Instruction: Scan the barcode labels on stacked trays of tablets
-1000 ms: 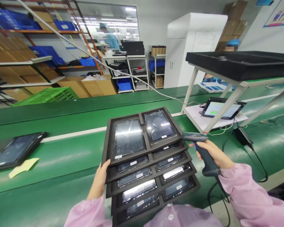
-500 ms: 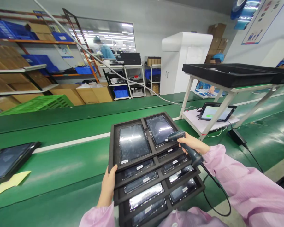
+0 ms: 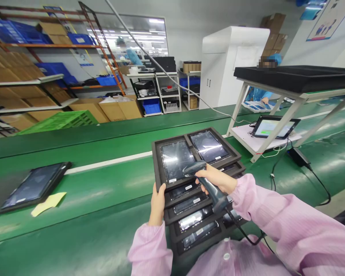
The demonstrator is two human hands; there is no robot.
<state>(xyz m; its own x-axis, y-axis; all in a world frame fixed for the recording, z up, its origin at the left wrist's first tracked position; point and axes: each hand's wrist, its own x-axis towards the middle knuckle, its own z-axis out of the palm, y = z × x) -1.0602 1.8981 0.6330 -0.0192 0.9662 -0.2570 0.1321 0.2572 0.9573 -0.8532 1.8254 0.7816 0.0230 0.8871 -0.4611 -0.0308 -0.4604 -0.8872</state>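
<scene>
My right hand [image 3: 214,178] is wrapped round the grip of a dark corded barcode scanner [image 3: 215,195]. The scanner's head is over the lower right part of the left screen panel [image 3: 176,155] in the top tray. A second panel [image 3: 208,145] lies in the compartment to its right. Black foam trays [image 3: 157,163] are stacked in steps toward me, each showing panels with small white labels. My left hand [image 3: 157,203] grips the near left corner of the top tray, thumb on the rim; its other fingers are partly hidden.
Another tray with a panel [image 3: 31,188] and a yellow paper [image 3: 48,204] lie on the green belt [image 3: 112,188] at left. At right a white stand [image 3: 258,143] holds a lit tablet [image 3: 276,127] under black trays [image 3: 299,78]. A co-worker [image 3: 258,94] sits behind it.
The scanner in my right hand has moved left, from the right panel to the left panel of the top tray. My left hand still holds the tray corner. The whole view has shifted somewhat.
</scene>
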